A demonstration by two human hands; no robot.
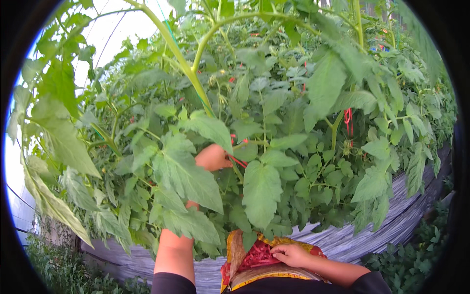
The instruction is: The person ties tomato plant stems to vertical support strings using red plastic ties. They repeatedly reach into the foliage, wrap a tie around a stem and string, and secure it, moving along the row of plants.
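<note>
My left hand point(214, 157) reaches in among tomato leaves, its fingers curled against the main tomato stem point(198, 86). A red tie strip point(238, 161) runs from beside its fingertips across the stem. Leaves cover part of that forearm and hide what the fingers grip. At my waist hangs an opened pouch point(235, 253) of woven sack material with yellow and red edges. It holds a heap of red strips point(257, 255). My right hand point(292, 254) rests at the pouch's right side, fingers bent over the strips. Whether it pinches one cannot be made out.
Dense tomato plants fill the view, with a leafy branch point(257, 16) arching close in front. Another red tie point(348, 117) hangs on a stem at right. Grey plastic sheeting point(352, 239) borders the bed below. Low greenery point(407, 257) grows at lower right.
</note>
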